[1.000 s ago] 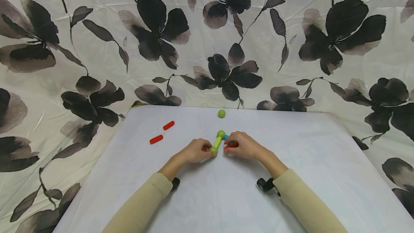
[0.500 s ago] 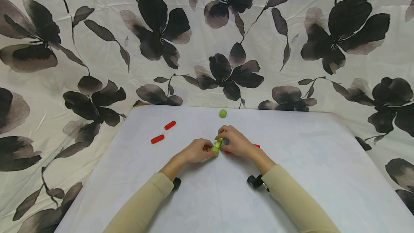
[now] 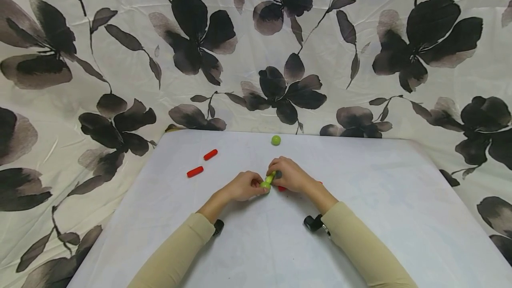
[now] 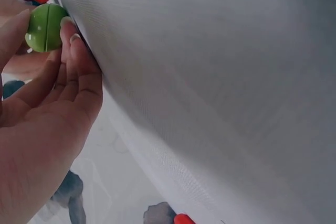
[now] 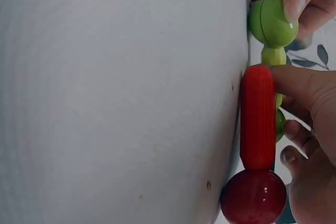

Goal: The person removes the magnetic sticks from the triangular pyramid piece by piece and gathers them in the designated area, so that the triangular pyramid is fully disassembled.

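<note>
My left hand (image 3: 245, 186) pinches a green ball (image 4: 46, 27) at the near end of a light green rod (image 5: 273, 56). My right hand (image 3: 289, 175) grips that rod between thumb and fingers, farther along it. Another green ball (image 5: 280, 124) at the rod's far end is mostly hidden by the right hand. Close beside the right hand lies a red rod (image 5: 257, 119) with a dark red ball (image 5: 253, 198) joined to its end. The right forearm covers most of this red piece in the head view.
Two loose red rods, one nearer (image 3: 195, 172) and one farther (image 3: 210, 154), lie on the left of the white tabletop (image 3: 360, 172). A loose green ball (image 3: 276, 140) sits near its far edge. Behind the table hangs a flowered cloth (image 3: 240, 48).
My right hand has moved left from beside the red piece and taken hold of the light green rod. The left hand stays on the near green ball.
</note>
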Demonstrator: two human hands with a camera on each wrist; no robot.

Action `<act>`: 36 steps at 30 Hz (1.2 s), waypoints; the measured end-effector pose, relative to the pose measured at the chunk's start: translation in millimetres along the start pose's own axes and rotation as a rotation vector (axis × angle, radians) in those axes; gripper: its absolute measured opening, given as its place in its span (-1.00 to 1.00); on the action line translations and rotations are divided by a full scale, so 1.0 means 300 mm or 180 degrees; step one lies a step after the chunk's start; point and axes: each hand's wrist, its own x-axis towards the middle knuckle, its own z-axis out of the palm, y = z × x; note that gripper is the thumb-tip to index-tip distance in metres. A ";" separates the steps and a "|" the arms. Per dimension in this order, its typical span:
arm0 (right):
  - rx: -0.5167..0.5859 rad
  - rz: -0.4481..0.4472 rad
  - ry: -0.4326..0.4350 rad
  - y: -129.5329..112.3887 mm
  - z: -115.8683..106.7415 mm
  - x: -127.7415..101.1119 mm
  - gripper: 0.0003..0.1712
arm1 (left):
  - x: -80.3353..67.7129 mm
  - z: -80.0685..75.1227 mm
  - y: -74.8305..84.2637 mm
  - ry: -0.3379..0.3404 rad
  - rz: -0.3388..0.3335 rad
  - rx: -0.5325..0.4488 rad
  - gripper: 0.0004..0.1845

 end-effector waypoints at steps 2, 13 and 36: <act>0.0031 0.0008 -0.0003 0.000 -0.002 -0.002 -0.80 | 0.000 0.000 0.002 0.0009 -0.0013 0.0004 -0.69; 0.0263 0.0256 0.0178 0.010 -0.013 -0.003 -0.82 | 0.001 0.005 0.002 -0.0102 0.0014 -0.0052 -0.71; 0.0030 0.0152 0.0050 0.007 -0.003 -0.030 -0.77 | -0.011 -0.061 -0.040 0.0080 -0.0100 0.0030 -0.71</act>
